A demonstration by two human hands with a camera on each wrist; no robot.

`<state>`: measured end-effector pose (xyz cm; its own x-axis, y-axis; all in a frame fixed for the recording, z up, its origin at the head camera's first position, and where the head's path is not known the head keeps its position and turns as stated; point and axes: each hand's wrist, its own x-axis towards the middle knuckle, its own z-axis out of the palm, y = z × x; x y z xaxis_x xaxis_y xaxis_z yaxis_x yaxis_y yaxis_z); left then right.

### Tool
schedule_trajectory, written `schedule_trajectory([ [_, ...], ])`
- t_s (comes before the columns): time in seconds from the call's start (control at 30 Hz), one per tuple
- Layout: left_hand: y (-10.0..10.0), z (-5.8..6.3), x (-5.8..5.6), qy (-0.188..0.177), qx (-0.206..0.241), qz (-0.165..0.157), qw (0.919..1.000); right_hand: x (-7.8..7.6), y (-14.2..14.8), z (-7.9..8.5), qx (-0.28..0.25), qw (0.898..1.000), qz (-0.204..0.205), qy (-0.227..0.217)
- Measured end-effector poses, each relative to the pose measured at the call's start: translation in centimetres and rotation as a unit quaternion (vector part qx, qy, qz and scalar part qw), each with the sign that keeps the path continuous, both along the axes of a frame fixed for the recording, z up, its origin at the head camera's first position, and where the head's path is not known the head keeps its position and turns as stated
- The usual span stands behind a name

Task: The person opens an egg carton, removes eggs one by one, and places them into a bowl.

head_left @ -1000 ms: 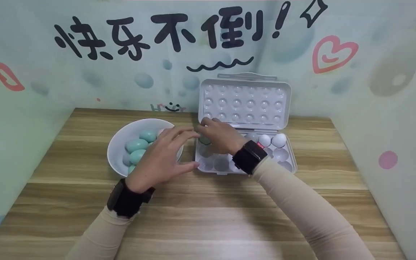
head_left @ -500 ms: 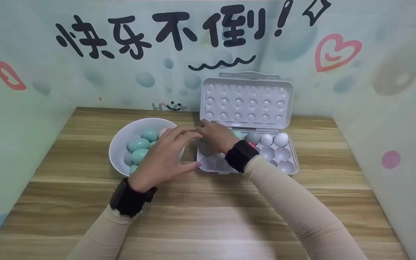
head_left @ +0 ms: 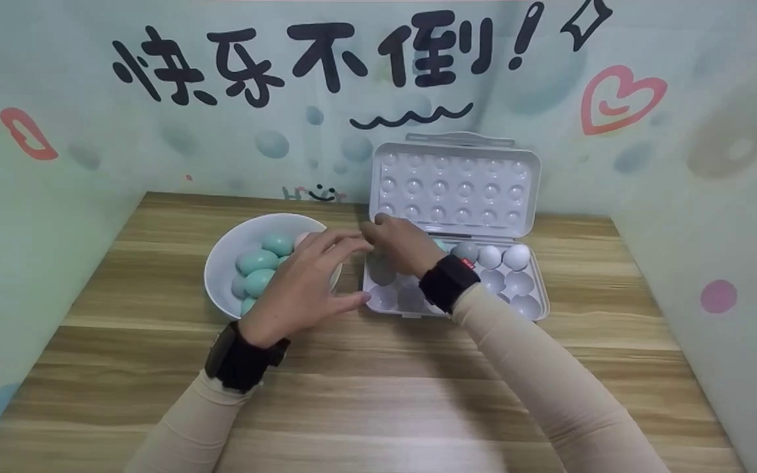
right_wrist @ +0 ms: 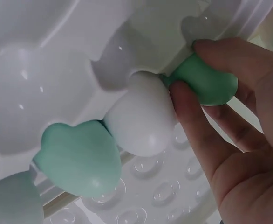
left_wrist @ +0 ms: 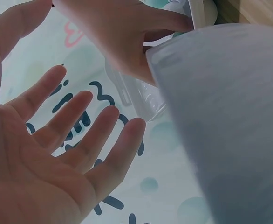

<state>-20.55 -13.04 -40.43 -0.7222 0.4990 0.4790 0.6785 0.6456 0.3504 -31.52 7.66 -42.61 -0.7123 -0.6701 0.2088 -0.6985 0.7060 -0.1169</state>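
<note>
In the right wrist view, my right hand (right_wrist: pixel 248 102) pinches a green egg (right_wrist: pixel 211 84) between thumb and fingers, at the end cell of a row in the white egg box. Beside it in that row sit a white egg (right_wrist: pixel 141 116) and a teal egg (right_wrist: pixel 80 158). The head view has my right hand (head_left: pixel 408 246) over the back left of the open egg box (head_left: pixel 382 297), hiding the egg it holds. My left hand (head_left: pixel 303 282) hovers by the right side of a white bowl (head_left: pixel 219 253), fingers spread and holding nothing; it covers part of the teal eggs (head_left: pixel 260 261) inside.
The egg box's lid (head_left: pixel 454 174) stands upright behind it, near the printed backdrop (head_left: pixel 221 144). White eggs (head_left: pixel 516 257) and a grey egg (head_left: pixel 464 251) fill back-row cells on the right. Bare wooden table (head_left: pixel 365 407) lies in front.
The head view has shifted slightly. Over the egg box my right wrist has moved a little left, uncovering a teal egg in the back row. My left hand stays nearly still.
</note>
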Motion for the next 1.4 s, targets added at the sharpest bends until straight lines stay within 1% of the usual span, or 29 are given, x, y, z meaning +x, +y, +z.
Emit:
schedule_trajectory([
  [0.17,0.0,0.1,0.0,0.006,0.007,0.007,0.9999,0.4,1.3,1.1,-0.052,0.998,-0.006,-0.026],
  [0.27,0.1,0.1,0.0,0.018,0.017,0.011,0.9996,1.1,2.5,1.9,-0.1,0.995,0.0,-0.019],
  [0.33,0.1,0.1,0.0,0.024,0.027,0.012,0.9993,1.7,3.4,2.4,-0.143,0.99,0.005,-0.018],
  [0.43,0.2,0.1,0.0,0.034,0.046,0.013,0.9983,3.0,4.4,2.8,-0.218,0.975,0.013,-0.041],
  [0.5,0.3,0.1,0.1,0.04,0.056,0.016,0.9975,4.0,5.0,2.9,-0.266,0.961,0.01,-0.07],
  [0.6,0.5,0.0,0.1,0.051,0.071,0.014,0.9961,5.6,5.7,2.9,-0.328,0.937,-0.01,-0.117],
  [0.67,0.8,-0.2,0.1,0.059,0.079,0.01,0.9951,6.7,6.0,2.9,-0.366,0.918,-0.025,-0.149],
  [0.8,1.3,-0.5,0.3,0.068,0.096,-0.009,0.993,8.6,6.1,2.8,-0.434,0.872,-0.04,-0.224],
  [0.87,1.5,-0.6,0.4,0.069,0.108,-0.02,0.9916,9.2,6.0,2.5,-0.454,0.855,-0.042,-0.246],
  [0.9,1.7,-0.7,0.5,0.069,0.113,-0.026,0.9908,9.5,5.9,2.4,-0.462,0.849,-0.04,-0.253],
  [0.97,1.9,-0.8,0.5,0.071,0.12,-0.034,0.9896,9.8,5.7,2.1,-0.468,0.844,-0.036,-0.26],
  [1.07,2.1,-0.9,0.7,0.074,0.124,-0.044,0.9885,10.2,5.4,1.7,-0.47,0.841,-0.028,-0.266],
  [1.23,2.6,-1.0,0.9,0.081,0.112,-0.046,0.9893,10.7,5.2,1.3,-0.477,0.831,-0.03,-0.284],
  [1.3,2.7,-1.1,0.9,0.084,0.113,-0.05,0.9888,10.9,5.2,1.1,-0.479,0.827,-0.03,-0.295],
  [1.4,2.9,-1.2,1.0,0.092,0.115,-0.055,0.9875,11.1,5.1,1.0,-0.479,0.822,-0.025,-0.306],
])
